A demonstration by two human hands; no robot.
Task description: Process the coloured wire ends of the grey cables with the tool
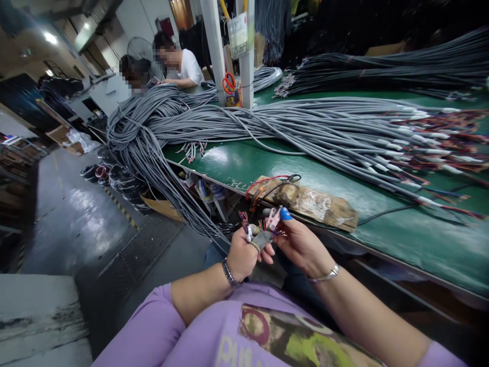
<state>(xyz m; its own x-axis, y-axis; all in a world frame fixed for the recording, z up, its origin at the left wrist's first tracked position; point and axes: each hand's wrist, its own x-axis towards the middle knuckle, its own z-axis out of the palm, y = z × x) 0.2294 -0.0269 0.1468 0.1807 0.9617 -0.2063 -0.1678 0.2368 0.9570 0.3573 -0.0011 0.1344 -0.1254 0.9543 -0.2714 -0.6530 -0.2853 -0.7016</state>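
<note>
My left hand is closed around the end of a grey cable, near the front edge of the bench. Thin coloured wires fan out from that end, and more wire ends stick up beside the fist. My right hand meets it from the right, its thumb wrapped in blue tape. Its thumb and fingers pinch at the coloured wires. A white and pinkish wrapping shows at these fingertips; whether it covers a finger I cannot tell.
Long grey cables lie across the green bench and hang over its left end. A wooden block with clipped leads sits at the front edge. Behind are a white post, orange scissors, dark cables and a person.
</note>
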